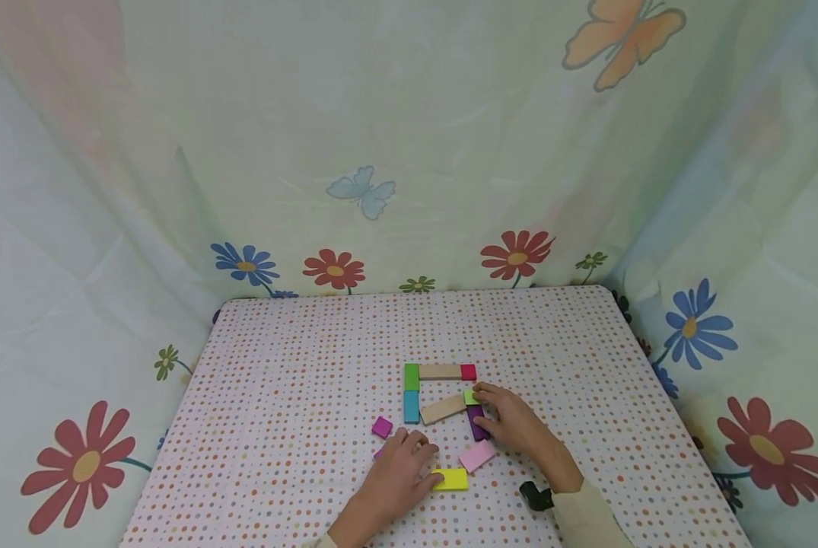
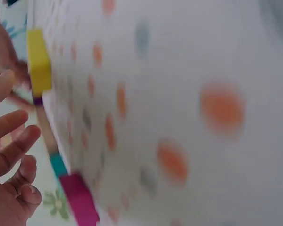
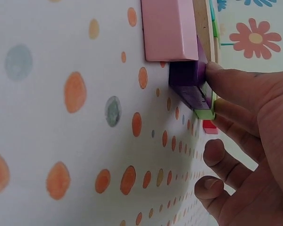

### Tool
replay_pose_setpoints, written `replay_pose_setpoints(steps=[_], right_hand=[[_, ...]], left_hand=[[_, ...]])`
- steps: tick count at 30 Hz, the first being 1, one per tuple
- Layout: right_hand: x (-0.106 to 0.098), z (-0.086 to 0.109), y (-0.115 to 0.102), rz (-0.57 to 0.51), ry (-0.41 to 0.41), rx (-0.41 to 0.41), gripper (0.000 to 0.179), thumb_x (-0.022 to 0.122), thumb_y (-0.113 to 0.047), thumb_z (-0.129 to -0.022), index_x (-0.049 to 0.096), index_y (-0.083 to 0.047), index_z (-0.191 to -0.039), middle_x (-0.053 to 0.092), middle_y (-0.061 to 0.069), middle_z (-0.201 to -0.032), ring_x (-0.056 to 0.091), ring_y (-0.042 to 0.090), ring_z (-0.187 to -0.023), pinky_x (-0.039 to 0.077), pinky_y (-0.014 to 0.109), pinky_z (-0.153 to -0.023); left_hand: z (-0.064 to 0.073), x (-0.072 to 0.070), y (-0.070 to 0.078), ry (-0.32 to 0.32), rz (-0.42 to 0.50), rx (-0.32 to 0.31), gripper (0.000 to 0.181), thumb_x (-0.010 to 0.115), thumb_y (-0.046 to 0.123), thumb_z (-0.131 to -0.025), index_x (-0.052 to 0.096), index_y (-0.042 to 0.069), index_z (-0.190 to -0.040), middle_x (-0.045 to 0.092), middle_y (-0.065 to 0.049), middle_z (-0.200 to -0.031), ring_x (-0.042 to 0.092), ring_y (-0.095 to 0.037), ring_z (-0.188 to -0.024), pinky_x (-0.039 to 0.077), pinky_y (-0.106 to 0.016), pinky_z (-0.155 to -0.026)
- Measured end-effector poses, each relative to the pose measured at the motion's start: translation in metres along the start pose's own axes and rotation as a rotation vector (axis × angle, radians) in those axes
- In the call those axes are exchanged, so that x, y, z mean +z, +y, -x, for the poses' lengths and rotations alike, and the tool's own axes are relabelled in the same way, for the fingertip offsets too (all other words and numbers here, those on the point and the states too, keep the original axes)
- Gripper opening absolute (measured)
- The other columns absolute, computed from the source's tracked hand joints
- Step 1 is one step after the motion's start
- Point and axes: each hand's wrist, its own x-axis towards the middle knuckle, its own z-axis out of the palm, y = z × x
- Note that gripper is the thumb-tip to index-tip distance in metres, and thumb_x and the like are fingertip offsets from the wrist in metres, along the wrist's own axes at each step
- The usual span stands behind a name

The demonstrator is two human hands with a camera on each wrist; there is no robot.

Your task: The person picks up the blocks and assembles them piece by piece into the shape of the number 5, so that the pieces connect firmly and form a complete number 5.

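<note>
My right hand (image 1: pixel 517 422) reaches over a light green block (image 1: pixel 472 397) and a purple block (image 1: pixel 477 423), which meet end to end. In the right wrist view its thumb touches the purple block (image 3: pixel 186 77) and the index finger lies by the light green one (image 3: pixel 205 114); the other fingers are loosely bent. My left hand (image 1: pixel 396 473) hovers beside a yellow block (image 1: pixel 453 479), holding nothing, its thumb near that block's left end. A magenta cube (image 1: pixel 381 427) lies just beyond the left fingers; another purple piece is mostly hidden behind that hand.
A green block (image 1: pixel 412 377), blue block (image 1: pixel 411 407), plain wooden block (image 1: pixel 440 372) and red block (image 1: pixel 469 372) form a corner outline. Another wooden block (image 1: pixel 443 409) slants toward the light green one. A pink block (image 1: pixel 478 456) lies askew. Printed curtains surround the dotted table (image 1: pixel 299 365).
</note>
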Motion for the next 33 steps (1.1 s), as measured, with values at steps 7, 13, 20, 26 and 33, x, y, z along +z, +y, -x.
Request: replay_pose_setpoints(steps=[7, 13, 20, 26, 33], right_hand=[[0.002, 0.002, 0.001, -0.005, 0.001, 0.017, 0.047, 0.079, -0.016, -0.096, 0.067, 0.000, -0.138, 0.059, 0.020, -0.154, 0.056, 0.044, -0.143, 0.045, 0.063, -0.116], [0.002, 0.000, 0.003, -0.008, -0.003, 0.007, 0.047, 0.078, -0.015, -0.096, 0.067, 0.001, -0.139, 0.058, 0.020, -0.155, 0.056, 0.044, -0.143, 0.045, 0.063, -0.116], [0.001, -0.001, 0.004, -0.017, -0.014, 0.005, 0.047, 0.078, -0.015, -0.096, 0.066, 0.001, -0.139, 0.058, 0.020, -0.155, 0.056, 0.043, -0.143, 0.047, 0.059, -0.116], [0.001, -0.002, 0.004, -0.027, -0.019, 0.005, 0.047, 0.078, -0.014, -0.096, 0.067, 0.000, -0.139, 0.058, 0.020, -0.155, 0.056, 0.042, -0.143, 0.048, 0.058, -0.115], [0.001, -0.003, 0.005, -0.031, -0.027, 0.014, 0.048, 0.079, -0.015, -0.096, 0.067, 0.000, -0.139, 0.058, 0.019, -0.156, 0.056, 0.042, -0.144, 0.048, 0.058, -0.116]], left_hand=[[0.004, -0.027, -0.028, 0.040, 0.014, -0.095, 0.040, 0.079, 0.046, -0.094, 0.074, 0.022, -0.126, 0.070, 0.006, -0.117, 0.053, -0.013, -0.103, 0.050, -0.034, -0.089], [0.010, -0.040, -0.049, 0.063, 0.020, -0.139, 0.031, 0.083, 0.038, -0.092, 0.076, 0.020, -0.115, 0.069, 0.007, -0.109, 0.051, -0.012, -0.096, 0.048, -0.033, -0.083], [0.016, -0.037, -0.053, -0.060, 0.022, -0.185, 0.037, 0.082, 0.047, -0.090, 0.075, 0.022, -0.117, 0.069, 0.007, -0.106, 0.054, -0.010, -0.094, 0.053, -0.031, -0.083], [0.020, -0.034, -0.053, -0.097, 0.004, -0.202, 0.040, 0.083, 0.049, -0.088, 0.075, 0.024, -0.117, 0.071, 0.007, -0.107, 0.056, -0.009, -0.093, 0.054, -0.033, -0.084], [0.022, -0.033, -0.055, -0.093, 0.008, -0.179, 0.037, 0.086, 0.042, -0.087, 0.076, 0.023, -0.116, 0.071, 0.006, -0.106, 0.059, -0.009, -0.091, 0.054, -0.033, -0.083]])
